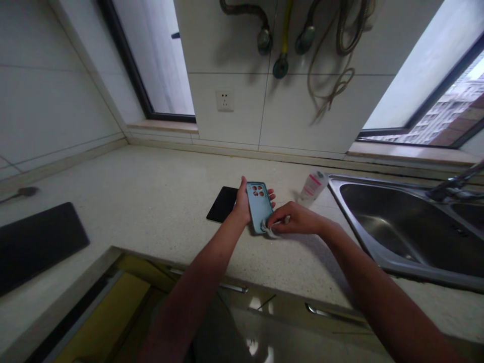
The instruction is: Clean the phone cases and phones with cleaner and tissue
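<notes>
My left hand (242, 206) is raised on its edge, thumb up and fingers curled round to the far side. My right hand (297, 219) reaches across palm down, its fingertips (273, 219) pinched close beside the left hand. My left forearm (206, 252) and right forearm (368, 277) angle inward from the bottom of my view.

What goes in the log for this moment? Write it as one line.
left hand: holds teal-cased phone | right hand: white wipe on phone's lower edge | nearby: black slab, plastic bottle, steel sink
</notes>
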Available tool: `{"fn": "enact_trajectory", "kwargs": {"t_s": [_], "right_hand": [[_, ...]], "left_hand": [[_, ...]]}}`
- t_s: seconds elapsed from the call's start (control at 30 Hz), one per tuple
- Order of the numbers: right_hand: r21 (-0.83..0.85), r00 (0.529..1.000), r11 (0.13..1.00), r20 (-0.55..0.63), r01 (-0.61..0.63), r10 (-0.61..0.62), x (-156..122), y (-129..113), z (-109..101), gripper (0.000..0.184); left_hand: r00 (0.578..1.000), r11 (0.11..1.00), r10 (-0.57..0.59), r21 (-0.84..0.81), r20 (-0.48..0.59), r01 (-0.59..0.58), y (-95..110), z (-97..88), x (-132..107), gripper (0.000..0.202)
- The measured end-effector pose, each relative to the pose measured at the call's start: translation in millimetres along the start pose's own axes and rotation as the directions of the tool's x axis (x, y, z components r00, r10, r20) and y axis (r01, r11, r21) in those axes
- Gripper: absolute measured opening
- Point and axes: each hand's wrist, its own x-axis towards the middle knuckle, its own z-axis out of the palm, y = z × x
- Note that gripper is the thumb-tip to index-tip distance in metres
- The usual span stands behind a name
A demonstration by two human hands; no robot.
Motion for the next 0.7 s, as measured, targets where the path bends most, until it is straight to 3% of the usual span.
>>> {"fn": "enact_trajectory", "kwargs": {"t_s": [0.13,0.23,0.3,0.37,0.43,0.47,0.53,0.63,0.7], "right_hand": [[-0.157,0.996,0.987,-0.093,-0.011,-0.004,1,5,1,0.020],[-0.231,0.959,0.973,-0.279,-0.014,-0.053,5,9,4,0.021],[-0.242,0.872,0.968,-0.485,-0.059,-0.069,7,12,4,0.022],[-0.221,0.726,0.967,-0.685,-0.127,-0.061,9,14,4,0.023],[-0.188,0.592,0.964,-0.805,-0.186,-0.043,10,16,4,0.024],[-0.184,0.561,0.962,-0.827,-0.203,-0.039,10,17,5,0.023],[-0.218,0.587,0.951,-0.808,-0.218,-0.051,11,17,8,0.023],[-0.318,0.714,0.922,-0.696,-0.221,-0.069,14,17,17,0.024],[-0.369,0.773,0.902,-0.631,-0.222,-0.068,16,17,24,0.024]], "left_hand": [[1.000,1.000,0.008,-0.002,-0.026,-0.008,3,-1.8,3,0.078],[0.999,1.000,0.011,-0.007,-0.049,-0.011,3,-2.4,6,0.074],[0.999,1.000,0.008,0.000,-0.036,-0.008,2,-2.3,7,0.072],[1.000,1.000,-0.007,0.021,-0.019,0.008,0,-1.6,7,0.071],[1.000,0.999,-0.027,0.046,-0.014,0.028,-1,0.2,6,0.070],[0.999,0.997,-0.044,0.057,-0.008,0.044,-2,1.4,5,0.070],[0.996,0.994,-0.084,0.072,0.022,0.082,-3,4.3,2,0.068],[0.987,0.987,-0.142,0.083,0.069,0.136,-6,7.8,0,0.061],[0.985,0.985,-0.157,0.091,0.073,0.150,-8,8.4,0,0.057]]}}
